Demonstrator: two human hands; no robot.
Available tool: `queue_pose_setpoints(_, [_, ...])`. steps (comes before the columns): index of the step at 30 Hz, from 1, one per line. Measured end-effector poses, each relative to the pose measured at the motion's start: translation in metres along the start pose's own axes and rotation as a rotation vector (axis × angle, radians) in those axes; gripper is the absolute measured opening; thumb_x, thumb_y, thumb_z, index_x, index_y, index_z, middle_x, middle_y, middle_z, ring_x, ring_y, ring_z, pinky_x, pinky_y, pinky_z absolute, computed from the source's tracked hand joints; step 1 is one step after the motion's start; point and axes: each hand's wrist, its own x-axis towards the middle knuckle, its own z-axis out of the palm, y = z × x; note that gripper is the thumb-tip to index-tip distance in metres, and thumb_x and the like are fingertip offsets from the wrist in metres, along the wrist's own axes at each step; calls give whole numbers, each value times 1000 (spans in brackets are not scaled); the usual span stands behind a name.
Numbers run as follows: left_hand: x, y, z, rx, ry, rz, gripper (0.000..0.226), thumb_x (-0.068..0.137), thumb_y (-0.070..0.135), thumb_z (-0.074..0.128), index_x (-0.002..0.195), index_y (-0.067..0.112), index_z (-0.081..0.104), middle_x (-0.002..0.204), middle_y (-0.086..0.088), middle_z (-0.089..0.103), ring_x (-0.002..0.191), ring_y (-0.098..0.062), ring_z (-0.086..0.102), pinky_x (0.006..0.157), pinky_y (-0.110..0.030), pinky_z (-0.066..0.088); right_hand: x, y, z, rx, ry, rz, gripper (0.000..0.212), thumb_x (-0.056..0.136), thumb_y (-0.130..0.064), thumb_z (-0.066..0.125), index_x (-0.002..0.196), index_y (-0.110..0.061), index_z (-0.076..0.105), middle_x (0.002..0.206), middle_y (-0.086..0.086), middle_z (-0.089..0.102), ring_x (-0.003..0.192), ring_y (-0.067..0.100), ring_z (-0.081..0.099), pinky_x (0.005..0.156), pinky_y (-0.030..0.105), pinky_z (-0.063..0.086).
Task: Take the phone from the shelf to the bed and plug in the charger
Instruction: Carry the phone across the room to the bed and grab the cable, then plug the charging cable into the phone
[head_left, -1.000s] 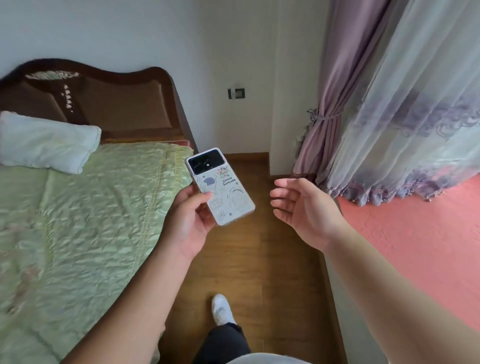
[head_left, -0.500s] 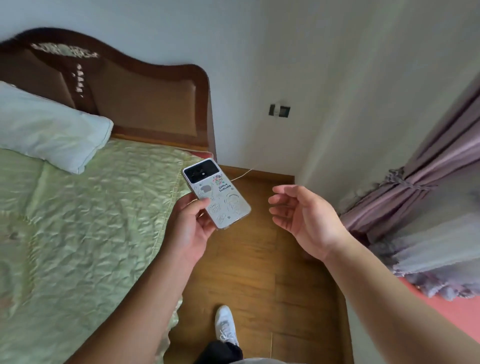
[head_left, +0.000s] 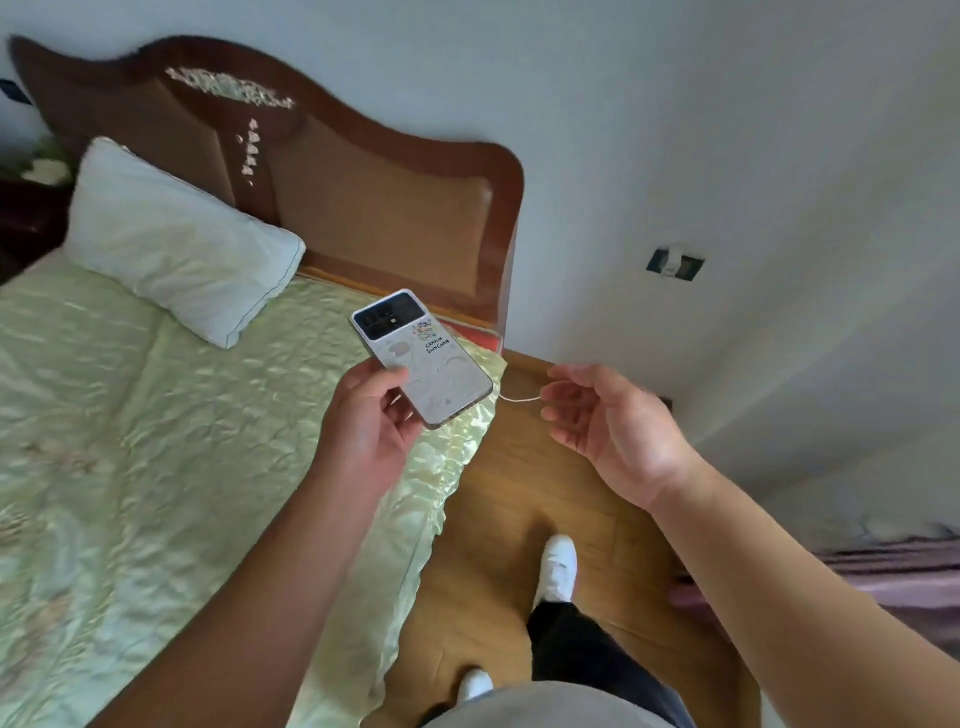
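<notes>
My left hand (head_left: 366, 421) grips the lower end of a white phone (head_left: 423, 356) with a doodle-print back and a black camera strip, held back-up above the right edge of the bed (head_left: 156, 467). My right hand (head_left: 605, 421) hovers open beside it over the floor, fingers curled and apart, holding nothing. A thin white charger cable (head_left: 519, 399) shows between the phone and my right fingers, running from the bed's corner. A white charger plug (head_left: 674, 260) sits in the wall socket to the right of the headboard.
The bed has a pale green cover, a white pillow (head_left: 182, 244) and a dark wooden headboard (head_left: 395, 208). A strip of wooden floor (head_left: 498, 519) runs between bed and wall, with my white shoes (head_left: 558, 566) on it. Purple curtain fabric (head_left: 893, 571) lies at the right edge.
I have stepped closer to the bed's head and turned left. The phone now hangs over the bed's edge, the curtain has slid out of view, and the charger cable appears near my right fingers.
</notes>
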Motion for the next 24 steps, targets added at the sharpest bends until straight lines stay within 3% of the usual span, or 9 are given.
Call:
queue_pose_setpoints(5, [79,6,19,-26,97,40,23,82,1,58,98,14,70,97,-10,78,89,-22,74,63,-34,58,90,-11,-5,-11,-54,57,25,91,-24,53,103,-8,68,84,3,71,72,17,65,70,34,51])
queue_pose_setpoints(8, [139,5,35,-70,229,35,38,83,-3,57,121,5,59,95,-13,77,80,-24,75,60,-35,58,156,-16,-11,-34,-76,116,26,91,-20,52,107,-5,66,85,6,68,70,16,63,69,34,49])
queue_pose_setpoints(11, [193,2,51,-115,341,16,45,85,-4,55,130,1,51,96,-15,73,71,-23,75,56,-34,58,225,-26,-15,-69,-88,178,25,90,-19,51,104,-6,67,81,4,68,70,17,63,69,34,49])
queue_pose_setpoints(16, [262,0,73,-148,437,26,40,86,-4,54,126,1,52,101,-17,71,71,-23,75,57,-33,57,320,-40,-19,-157,-127,258,22,86,-23,56,98,-9,69,82,6,70,71,19,64,74,39,53])
queue_pose_setpoints(20, [300,-1,77,-166,488,29,33,87,-4,53,118,4,54,103,-18,69,72,-24,74,56,-34,57,377,-43,-6,-232,-152,324,23,87,-22,57,102,-8,67,83,6,69,70,17,63,67,32,52])
queue_pose_setpoints(24, [340,-7,60,-157,532,-2,24,87,-4,53,107,7,61,99,-14,71,73,-23,73,57,-33,57,419,-28,2,-234,-183,383,28,87,-21,57,108,-4,64,90,10,66,78,22,62,72,36,50])
